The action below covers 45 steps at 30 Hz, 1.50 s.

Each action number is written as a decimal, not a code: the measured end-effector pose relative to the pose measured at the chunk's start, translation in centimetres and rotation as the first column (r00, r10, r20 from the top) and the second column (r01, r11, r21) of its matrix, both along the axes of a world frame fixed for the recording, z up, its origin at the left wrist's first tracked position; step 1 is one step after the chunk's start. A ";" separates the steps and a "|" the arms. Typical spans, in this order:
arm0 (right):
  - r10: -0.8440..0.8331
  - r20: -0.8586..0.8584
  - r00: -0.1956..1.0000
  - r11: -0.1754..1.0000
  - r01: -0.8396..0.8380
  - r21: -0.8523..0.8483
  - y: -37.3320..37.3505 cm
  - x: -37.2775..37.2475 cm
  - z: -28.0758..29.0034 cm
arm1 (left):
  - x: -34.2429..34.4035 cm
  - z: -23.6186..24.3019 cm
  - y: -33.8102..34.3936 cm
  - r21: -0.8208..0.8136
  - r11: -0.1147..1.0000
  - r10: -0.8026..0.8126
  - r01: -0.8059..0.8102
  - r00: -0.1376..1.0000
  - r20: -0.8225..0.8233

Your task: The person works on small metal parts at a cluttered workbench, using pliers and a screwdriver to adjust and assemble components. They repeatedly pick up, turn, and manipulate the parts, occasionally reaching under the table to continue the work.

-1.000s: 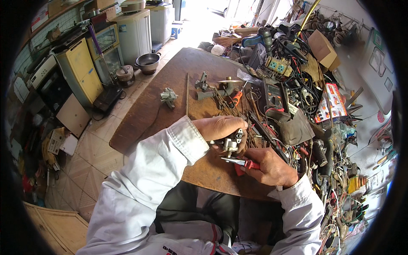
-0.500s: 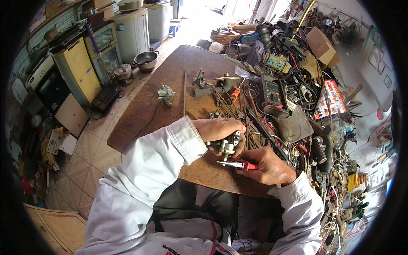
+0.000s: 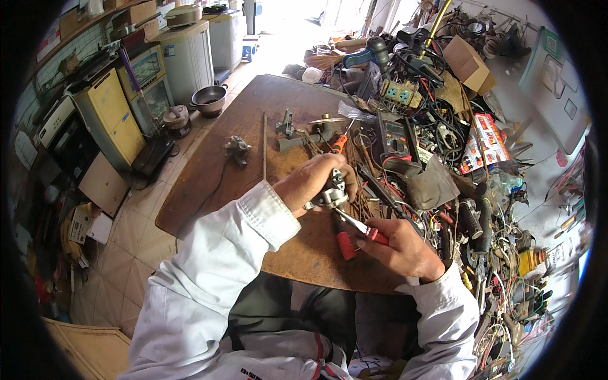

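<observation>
My left hand (image 3: 308,180) is closed around a small silver metal assembly (image 3: 335,197) with a black piece on top, held over the wooden desk (image 3: 221,190). My right hand (image 3: 405,250) grips pliers (image 3: 353,221) with red handles, spread apart, their silver nose against the underside of the assembly. Beyond my hands lie an orange-handled screwdriver (image 3: 341,142), a thin rod (image 3: 265,142), a loose metal fitting (image 3: 237,151) and another metal part (image 3: 285,123). The assembly is partly hidden by my fingers.
A dense heap of cables (image 3: 443,107), tools and parts runs along the right, with a multimeter (image 3: 394,133) and a cardboard box (image 3: 467,63). At left, beyond the desk, are a tiled floor, a dark pot (image 3: 209,101), a yellow cabinet (image 3: 114,120) and appliances.
My left hand has risen and tilted with the assembly, moving slightly left and up. The pliers have turned, their nose now angled upward and their handles spread wider.
</observation>
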State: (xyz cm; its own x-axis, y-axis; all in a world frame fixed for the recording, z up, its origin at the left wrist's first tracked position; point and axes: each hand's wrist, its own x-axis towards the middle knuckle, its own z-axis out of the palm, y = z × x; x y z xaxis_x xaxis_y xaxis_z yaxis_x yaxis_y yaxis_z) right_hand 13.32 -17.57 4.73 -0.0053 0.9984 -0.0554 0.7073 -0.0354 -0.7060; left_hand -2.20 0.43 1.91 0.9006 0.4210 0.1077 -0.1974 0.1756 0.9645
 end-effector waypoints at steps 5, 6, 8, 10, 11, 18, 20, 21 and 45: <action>-0.086 -0.072 0.994 0.995 0.082 -0.054 -0.4 -1.5 0.9 | 0.4 -0.5 0.2 -0.038 0.995 0.095 -0.093 0.993 0.066; -0.089 -0.112 0.990 0.996 0.086 -0.034 -0.3 -1.6 0.8 | 0.4 -0.6 0.3 -0.027 0.995 0.097 -0.095 0.992 0.086; -0.098 -0.188 0.977 0.995 0.101 0.004 -0.4 -1.8 0.2 | 0.3 -0.4 0.5 -0.092 0.992 0.096 -0.087 0.991 0.097; -0.124 -0.153 0.980 0.992 0.128 0.021 -0.7 -1.8 -0.4 | 0.4 -0.4 0.7 -0.149 0.985 0.106 -0.089 0.989 0.104; -0.134 -0.135 0.982 0.990 0.139 0.031 -0.7 -1.8 -0.4 | 0.3 -0.3 0.7 -0.170 0.980 0.121 -0.101 0.987 0.106; -0.201 -0.097 0.975 0.979 0.204 0.018 -0.6 -2.7 -0.5 | 0.3 -0.2 0.4 -0.167 0.974 0.173 -0.151 0.976 0.129; -0.222 -0.075 0.972 0.975 0.223 0.006 -0.6 -2.7 -0.5 | 0.4 -0.2 0.3 -0.164 0.973 0.186 -0.164 0.973 0.136; -0.224 -0.075 0.972 0.974 0.225 0.010 -0.6 -2.8 -0.5 | 0.4 -0.4 0.4 -0.163 0.973 0.186 -0.163 0.973 0.136; -0.227 -0.063 0.972 0.974 0.228 0.012 -0.4 -2.7 -1.1 | 0.3 -0.8 1.0 -0.030 0.979 0.205 -0.203 0.967 0.148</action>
State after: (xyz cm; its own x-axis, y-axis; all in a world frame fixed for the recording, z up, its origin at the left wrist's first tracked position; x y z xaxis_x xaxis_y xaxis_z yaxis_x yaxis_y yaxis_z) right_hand 10.66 -17.97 3.64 0.2194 0.9747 -0.0426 0.6379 -0.1763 -0.7496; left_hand -1.89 1.44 1.09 0.7696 0.5967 0.2274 -0.3724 0.1302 0.9189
